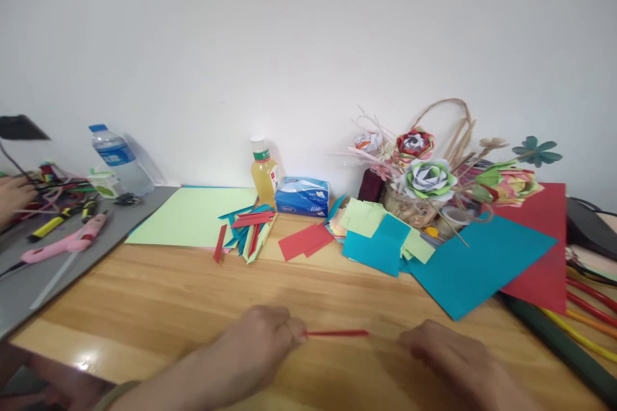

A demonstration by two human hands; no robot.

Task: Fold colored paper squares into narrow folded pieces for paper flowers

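Note:
My left hand (270, 343) pinches one end of a thin red paper strip (337, 333), which points right, low over the wooden table (183, 295). My right hand (448, 353) is to the right of the strip's free end, apart from it. Its fingers are blurred and partly hidden, so what they hold, if anything, does not show. Beyond my hands lie a pile of folded red, teal and green strips (250, 228), red paper pieces (308, 241) and teal sheets (482, 266).
A juice bottle (264, 173) and blue tissue pack (303, 196) stand near the wall. Paper flowers (429, 180) fill a basket. At left are a water bottle (116, 154), a pink glue gun (70, 243) and another person's hand (14, 198).

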